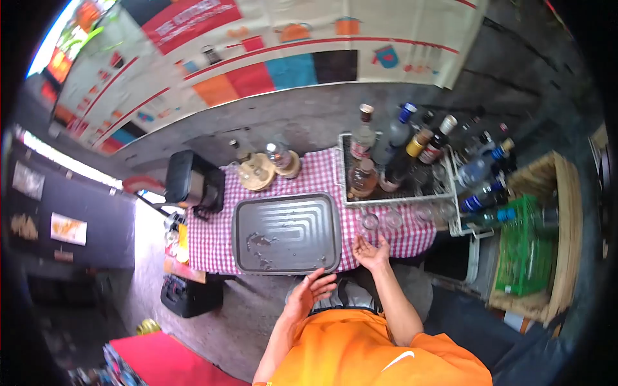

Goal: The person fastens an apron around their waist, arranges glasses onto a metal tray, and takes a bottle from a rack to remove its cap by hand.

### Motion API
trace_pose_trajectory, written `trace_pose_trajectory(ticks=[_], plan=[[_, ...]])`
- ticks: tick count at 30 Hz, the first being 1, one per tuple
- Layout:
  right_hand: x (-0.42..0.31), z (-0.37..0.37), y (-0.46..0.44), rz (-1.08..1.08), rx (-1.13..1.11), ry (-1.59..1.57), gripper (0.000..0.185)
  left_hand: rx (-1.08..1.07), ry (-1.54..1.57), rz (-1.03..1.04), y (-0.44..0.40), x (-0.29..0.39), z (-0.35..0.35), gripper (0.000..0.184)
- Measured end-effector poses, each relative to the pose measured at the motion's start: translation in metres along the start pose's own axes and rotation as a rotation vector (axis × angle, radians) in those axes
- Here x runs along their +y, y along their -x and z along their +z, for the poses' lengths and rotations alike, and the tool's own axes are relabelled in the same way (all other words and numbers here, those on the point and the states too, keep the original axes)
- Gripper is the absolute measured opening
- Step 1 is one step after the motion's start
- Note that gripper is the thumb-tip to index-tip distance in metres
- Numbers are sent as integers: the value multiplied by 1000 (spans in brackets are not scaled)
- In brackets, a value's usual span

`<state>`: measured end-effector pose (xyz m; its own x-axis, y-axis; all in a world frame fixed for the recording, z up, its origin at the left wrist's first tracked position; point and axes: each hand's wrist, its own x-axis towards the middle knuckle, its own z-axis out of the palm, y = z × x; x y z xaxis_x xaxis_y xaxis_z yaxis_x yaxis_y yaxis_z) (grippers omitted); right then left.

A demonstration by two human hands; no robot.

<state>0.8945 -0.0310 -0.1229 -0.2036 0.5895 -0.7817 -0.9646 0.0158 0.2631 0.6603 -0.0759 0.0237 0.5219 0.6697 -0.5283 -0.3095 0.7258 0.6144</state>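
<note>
A dark grey baking tray [290, 222] with ridged lines lies on a red-and-white checked tablecloth [212, 241]. Wet-looking patches mark its lower left. Just off the tray's front right corner, my left hand [313, 293] is raised with its fingers apart, holding nothing. My right hand [371, 254] is at the cloth's front edge, palm turned up and fingers loosely spread, with nothing visible in it. A small clear glass [369, 222] stands just beyond its fingertips, and another glass [393, 220] is beside that one. More glasses [425, 211] stand further right.
A white-rimmed rack [394, 201] holds several bottles at the back right. A black coffee machine [192, 183] stands at the left, near a wooden board [255, 172] and a glass jar [279, 154]. A green crate [524, 248] sits inside a wooden box [565, 238] at the right.
</note>
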Motion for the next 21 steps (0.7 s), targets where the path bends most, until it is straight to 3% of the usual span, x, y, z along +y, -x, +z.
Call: trace_pose_trajectory(ticks=[5,8,13,21], plan=[[-17,20,-12,92,35,-54,72,238,3,83,13,-18,0,67],[-17,17,-25,106,-11,-106,74,271,31,153,13,-27,-9,67],[-9,20,-28,66,-72,-210,61,427,-16,287,11,-31,0,57],[-18,11,-33,175,-116,-287,61,420,-116,237,12,-38,-4,57]])
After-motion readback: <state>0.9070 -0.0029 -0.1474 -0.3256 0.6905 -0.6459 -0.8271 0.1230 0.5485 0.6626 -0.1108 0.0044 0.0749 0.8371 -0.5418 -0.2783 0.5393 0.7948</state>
